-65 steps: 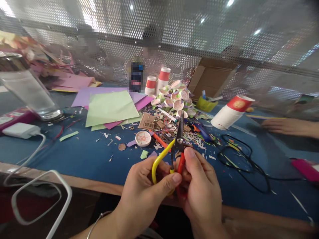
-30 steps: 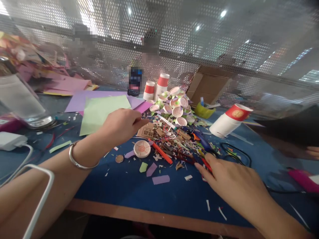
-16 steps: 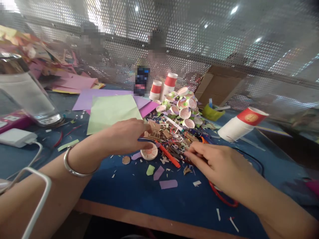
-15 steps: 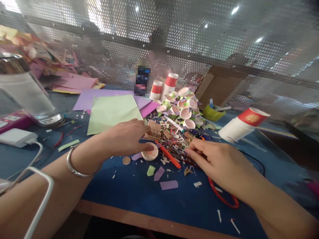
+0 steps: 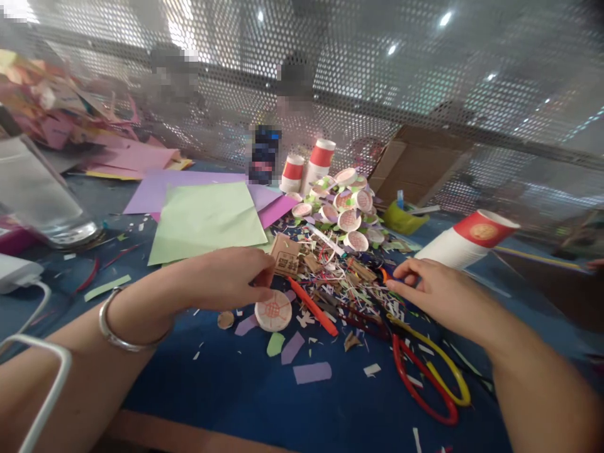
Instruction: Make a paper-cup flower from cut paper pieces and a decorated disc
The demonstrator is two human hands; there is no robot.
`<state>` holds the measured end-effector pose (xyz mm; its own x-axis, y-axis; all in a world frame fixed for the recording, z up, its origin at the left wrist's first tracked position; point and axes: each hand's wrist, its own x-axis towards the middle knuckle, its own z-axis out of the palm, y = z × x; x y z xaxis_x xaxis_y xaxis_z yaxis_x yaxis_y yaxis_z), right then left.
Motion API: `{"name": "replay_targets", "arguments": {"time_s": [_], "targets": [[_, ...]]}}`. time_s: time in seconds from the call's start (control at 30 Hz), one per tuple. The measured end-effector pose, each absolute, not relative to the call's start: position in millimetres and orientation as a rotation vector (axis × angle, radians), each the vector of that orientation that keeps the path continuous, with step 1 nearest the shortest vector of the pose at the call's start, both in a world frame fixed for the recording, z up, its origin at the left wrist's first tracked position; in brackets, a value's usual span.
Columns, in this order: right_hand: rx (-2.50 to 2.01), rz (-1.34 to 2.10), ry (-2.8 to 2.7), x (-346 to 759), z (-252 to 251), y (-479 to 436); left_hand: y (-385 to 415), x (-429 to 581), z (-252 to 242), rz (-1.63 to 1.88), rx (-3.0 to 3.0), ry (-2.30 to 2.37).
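Observation:
My left hand (image 5: 221, 278), with a silver bangle at its wrist, hovers by the green paper. Its fingers are bent and apart from the thumb, with nothing seen between them. Just below the thumb lies a round white paper-cup base (image 5: 274, 310) with red drawn lines. My right hand (image 5: 425, 288) is over the right side of the scraps, fingers curled toward the thumb beside a small orange and blue thing (image 5: 385, 275); whether it is gripped is unclear. Scissors (image 5: 427, 384) with red and yellow handles lie below it. An orange pen (image 5: 314, 307) rests between my hands.
Behind the scraps (image 5: 344, 280) rises a heap of cut cup bases (image 5: 349, 220), near red-and-white paper cups (image 5: 321, 157). A tilted cup stack (image 5: 476, 239) stands right. Green paper (image 5: 207, 220) and a glass of water (image 5: 51, 195) are left. A perforated screen (image 5: 368, 82) closes the back.
My right hand has moved right, away from the middle of the scraps, and the scissor handles now show fully. My left hand has shifted slightly left and off the cup base. The view has shifted a little.

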<state>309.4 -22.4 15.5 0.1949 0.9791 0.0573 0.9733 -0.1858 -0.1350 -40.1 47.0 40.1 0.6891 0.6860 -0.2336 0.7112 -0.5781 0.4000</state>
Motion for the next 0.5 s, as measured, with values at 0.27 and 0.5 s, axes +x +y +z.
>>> {"name": "replay_targets", "arguments": {"time_s": [0.27,0.5], "targets": [[-2.313,0.176,-1.722,318,9,-16,47,-38,43,-0.162,2.343,1.043],[-2.212,0.511,-1.482,324,5,-13,50,-40,41,-0.178,2.424,1.026]]}}
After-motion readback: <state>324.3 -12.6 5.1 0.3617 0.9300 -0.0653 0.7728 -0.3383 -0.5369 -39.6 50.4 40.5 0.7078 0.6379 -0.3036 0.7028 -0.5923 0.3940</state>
